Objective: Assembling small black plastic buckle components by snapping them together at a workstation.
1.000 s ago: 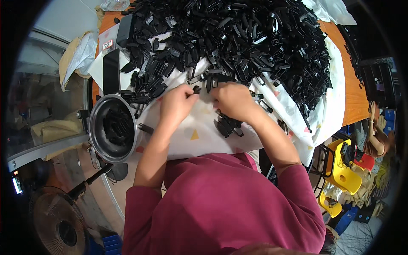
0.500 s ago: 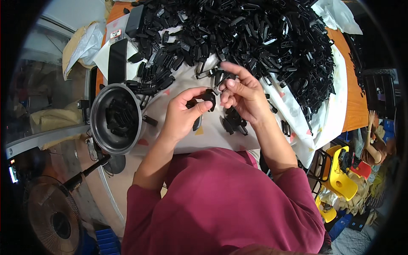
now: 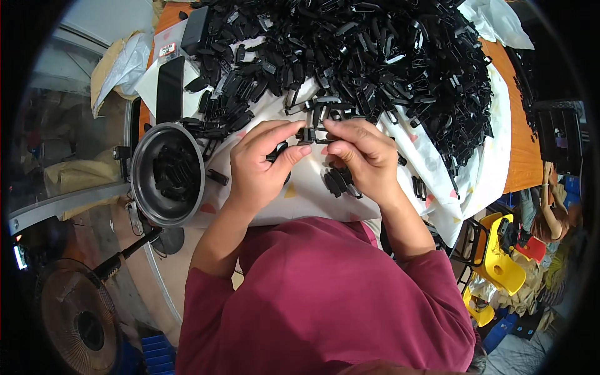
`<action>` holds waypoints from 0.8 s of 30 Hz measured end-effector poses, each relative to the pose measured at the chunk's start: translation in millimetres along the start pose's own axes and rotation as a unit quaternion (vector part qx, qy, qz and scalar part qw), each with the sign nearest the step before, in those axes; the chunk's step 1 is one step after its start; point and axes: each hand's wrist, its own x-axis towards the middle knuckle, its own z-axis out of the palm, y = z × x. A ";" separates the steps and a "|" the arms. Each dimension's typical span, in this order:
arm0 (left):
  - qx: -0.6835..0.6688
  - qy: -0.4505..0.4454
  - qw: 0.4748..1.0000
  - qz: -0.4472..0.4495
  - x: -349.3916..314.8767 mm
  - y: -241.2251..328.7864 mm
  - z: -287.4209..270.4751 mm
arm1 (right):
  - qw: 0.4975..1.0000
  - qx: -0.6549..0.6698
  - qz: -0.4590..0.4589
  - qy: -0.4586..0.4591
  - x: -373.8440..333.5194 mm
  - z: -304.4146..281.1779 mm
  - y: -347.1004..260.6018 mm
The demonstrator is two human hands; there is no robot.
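My left hand (image 3: 259, 159) pinches a small black plastic part (image 3: 305, 135) between thumb and forefinger. A second black piece (image 3: 277, 151) shows under its curled fingers. My right hand (image 3: 370, 156) faces it, thumb and forefinger closed on a thin black plastic piece (image 3: 322, 141) that meets the left hand's part. How the two join is too small to make out. Below the right hand, a few dark curved pieces (image 3: 337, 181) lie on the white patterned cloth (image 3: 269, 211). Beyond both hands spreads a large heap of black plastic parts (image 3: 375, 56).
On the left stands a steel bowl (image 3: 139, 199) with black parts inside. Behind it lies a dark phone-like slab (image 3: 170, 90). A fan (image 3: 87, 325) is at lower left, yellow chairs (image 3: 502, 269) at right. Another person's arm (image 3: 550, 209) shows at far right.
My right hand has come down and in, its fingers closing on the thin piece at the left hand's part. The left hand has shifted slightly left and turned the part.
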 end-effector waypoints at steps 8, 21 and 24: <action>-0.240 0.002 0.954 -0.182 -8.9 -8.5 12.6 | 0.976 -0.195 -0.087 0.045 -10.3 15.1 -0.3; -0.503 0.008 0.787 -0.356 -47.5 -18.5 -8.8 | 0.977 0.116 0.178 -0.032 -30.1 52.8 0.9; -0.503 0.071 0.778 -0.369 -61.1 -15.7 -26.4 | 0.966 0.098 0.217 -0.100 -20.3 66.7 0.1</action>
